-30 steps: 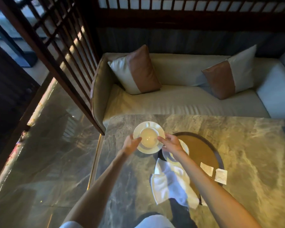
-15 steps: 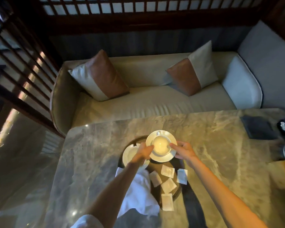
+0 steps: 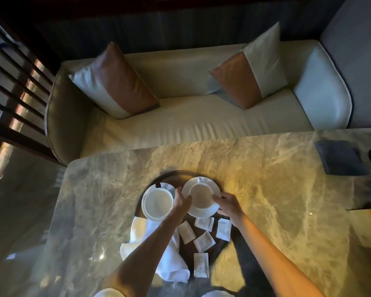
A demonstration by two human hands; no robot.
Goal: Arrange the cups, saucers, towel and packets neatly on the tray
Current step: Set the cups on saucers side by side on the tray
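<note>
Dark oval tray (image 3: 174,172) on marble table (image 3: 266,189), seen from above. Left hand (image 3: 181,200) and right hand (image 3: 226,203) both hold the right saucer (image 3: 201,212), one on each side. Left fingers curl onto its left rim, squeezed between it and the left saucer (image 3: 155,218). Right fingers curl round its right near rim, thumb on top. Both grips are closed on the china, neither hand spread. Right cup (image 3: 201,195) sits centred on that saucer, handle pointing away from the person. The saucer lies over the tray's far right part; whether it rests on the tray or is held just above it cannot be told. Left cup (image 3: 158,202) stands on its own saucer at the tray's left side, touched by neither palm. White towel (image 3: 159,251) lies crumpled under the left forearm, spilling off the tray's near left edge onto the marble. Five packets (image 3: 204,241) are scattered loose on the tray's near half, nearest one (image 3: 201,265) at the rim.
</note>
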